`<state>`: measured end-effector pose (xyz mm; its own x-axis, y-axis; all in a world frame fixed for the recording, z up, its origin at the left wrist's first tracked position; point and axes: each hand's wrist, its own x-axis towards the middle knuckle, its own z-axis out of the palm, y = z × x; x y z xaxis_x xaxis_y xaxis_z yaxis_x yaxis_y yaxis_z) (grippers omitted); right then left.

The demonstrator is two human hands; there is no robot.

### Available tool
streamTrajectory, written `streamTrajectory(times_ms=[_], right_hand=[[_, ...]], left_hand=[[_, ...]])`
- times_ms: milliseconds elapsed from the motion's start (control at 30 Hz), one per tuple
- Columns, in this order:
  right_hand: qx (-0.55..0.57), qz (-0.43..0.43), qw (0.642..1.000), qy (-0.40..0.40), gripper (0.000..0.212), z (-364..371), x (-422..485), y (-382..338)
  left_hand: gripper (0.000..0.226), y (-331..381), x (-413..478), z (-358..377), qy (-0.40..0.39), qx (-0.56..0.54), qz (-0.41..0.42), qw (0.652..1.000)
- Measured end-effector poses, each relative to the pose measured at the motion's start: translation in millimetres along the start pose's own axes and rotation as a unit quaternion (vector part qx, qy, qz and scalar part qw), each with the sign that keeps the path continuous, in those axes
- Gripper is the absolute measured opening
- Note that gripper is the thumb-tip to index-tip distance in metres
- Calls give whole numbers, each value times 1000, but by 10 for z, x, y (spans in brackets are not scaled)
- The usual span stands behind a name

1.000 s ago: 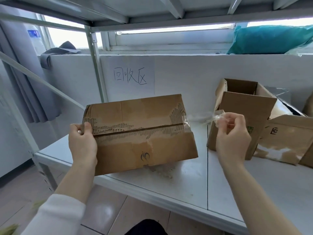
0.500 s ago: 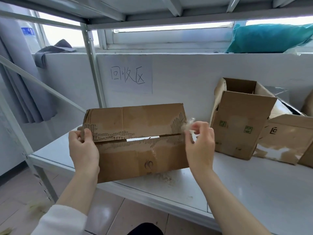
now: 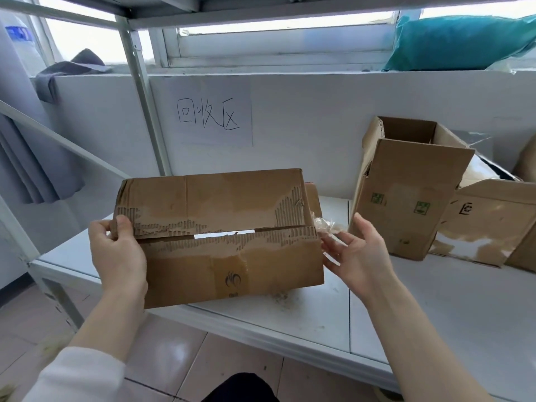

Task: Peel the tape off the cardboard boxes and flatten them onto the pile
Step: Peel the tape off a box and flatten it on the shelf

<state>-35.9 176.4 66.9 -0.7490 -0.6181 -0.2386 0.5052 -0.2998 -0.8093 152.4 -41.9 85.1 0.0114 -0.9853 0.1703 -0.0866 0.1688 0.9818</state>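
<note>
I hold a worn brown cardboard box (image 3: 220, 198) above the front edge of the white shelf (image 3: 435, 300). Its two top flaps face me, their surface torn where tape came away, with a narrow gap between them. My left hand (image 3: 119, 256) grips the box's left end, thumb on the upper flap. My right hand (image 3: 359, 253) is beside the right end, fingers spread and palm toward the box. A crumpled wad of clear tape (image 3: 326, 224) sits between my fingertips and the box's corner; I cannot tell which it sticks to.
An upright open box (image 3: 406, 198) stands on the shelf to the right, with a collapsed box (image 3: 487, 221) leaning beyond it. Cardboard crumbs (image 3: 282, 297) lie under the held box. A white metal post (image 3: 142, 91) rises at back left. A handwritten paper sign (image 3: 207, 114) hangs on the wall.
My right hand pulled a tape strip out to the right, came back to the box's right corner pinching it, and now has spread its fingers. The gap between the flaps has widened.
</note>
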Motion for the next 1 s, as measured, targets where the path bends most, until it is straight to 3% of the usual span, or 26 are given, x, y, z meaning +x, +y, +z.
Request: streamTrajectory(times_ms=[133, 267, 400, 500, 533, 600, 667, 733, 800, 900, 1000], right_hand=[[-54, -16, 998, -29, 30, -42, 54, -19], [12, -41, 995, 90, 12, -92, 148, 39], [68, -28, 994, 80, 12, -102, 181, 176], [147, -42, 981, 121, 33, -100, 191, 96], [128, -75, 976, 161, 38, -107, 175, 59], [-25, -173, 962, 212, 42, -90, 122, 23], [-195, -246, 935, 165, 36, -2, 78, 72], [-265, -241, 923, 140, 25, 97, 111, 122], [-263, -220, 929, 137, 15, 133, 173, 116], [-174, -163, 961, 138, 8, 62, 320, 112], [-198, -145, 941, 233, 6, -139, 433, 219]], left_hand=[[19, 2, 32, 15, 3, 7, 2, 1000], [21, 9, 77, 43, 9, 10, 4, 1000], [19, -3, 112, 75, 5, 19, 0, 1000], [18, -10, 137, 84, 5, 18, -6, 1000], [19, -15, 149, 87, 6, 16, -7, 1000], [21, -20, 162, 97, 7, 18, -6, 1000], [19, -30, 161, 114, 4, 18, -4, 1000], [17, -36, 151, 124, 4, 18, -4, 1000], [17, -21, 145, 124, 5, 15, -2, 1000], [26, 1, 133, 139, 11, 17, 3, 1000], [30, 29, 93, 161, 18, 30, 4, 999]])
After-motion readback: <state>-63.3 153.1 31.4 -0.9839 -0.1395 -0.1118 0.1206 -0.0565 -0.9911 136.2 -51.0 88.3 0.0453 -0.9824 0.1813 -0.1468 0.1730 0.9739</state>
